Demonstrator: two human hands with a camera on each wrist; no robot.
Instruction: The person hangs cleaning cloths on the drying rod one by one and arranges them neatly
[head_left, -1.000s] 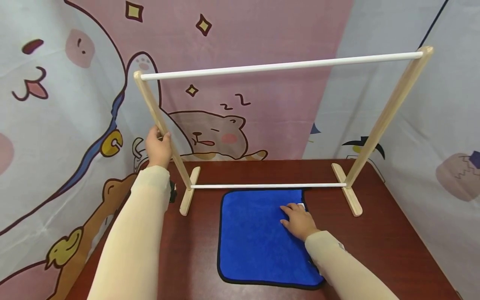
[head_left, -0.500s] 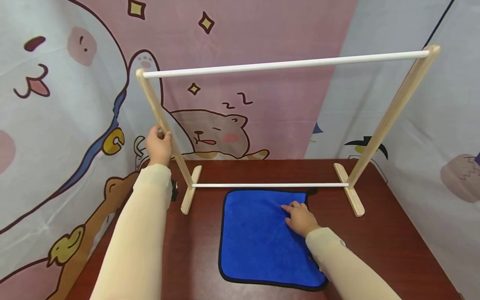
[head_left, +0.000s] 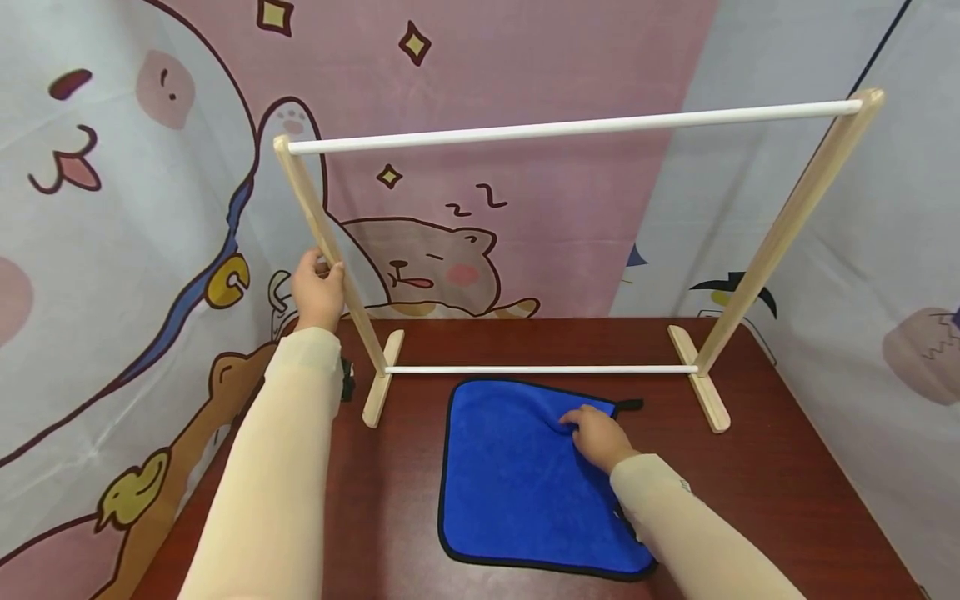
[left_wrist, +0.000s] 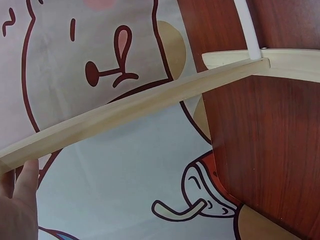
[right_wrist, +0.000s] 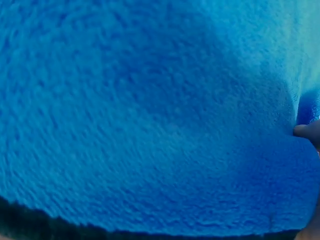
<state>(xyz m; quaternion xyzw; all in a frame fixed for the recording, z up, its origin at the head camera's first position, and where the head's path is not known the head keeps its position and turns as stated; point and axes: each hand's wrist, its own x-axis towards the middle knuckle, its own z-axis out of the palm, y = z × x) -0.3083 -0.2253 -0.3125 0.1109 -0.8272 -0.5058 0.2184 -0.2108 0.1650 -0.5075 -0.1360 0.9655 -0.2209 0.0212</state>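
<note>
A blue towel (head_left: 517,483) with black edging lies on the table below the rack, a short black loop (head_left: 628,405) at its upper right corner. My right hand (head_left: 600,437) pinches the towel near that corner, and the cloth rises in a fold at the fingertips. In the right wrist view the blue pile (right_wrist: 150,125) fills the picture, with a fingertip at the right edge. My left hand (head_left: 318,292) holds the left wooden post (head_left: 303,196) of the rack partway up; the left wrist view shows its fingers (left_wrist: 26,187) at the post.
The rack has a white top rod (head_left: 562,129), a thin white lower rod (head_left: 540,369), a right post (head_left: 787,225) and wooden feet (head_left: 708,404) on the dark red table (head_left: 780,500). Cartoon-printed cloth (head_left: 525,67) hangs behind and at both sides.
My right hand has closed its fingers on the towel. The towel's upper right corner has been drawn toward me, baring the black loop. My left hand stays on the post.
</note>
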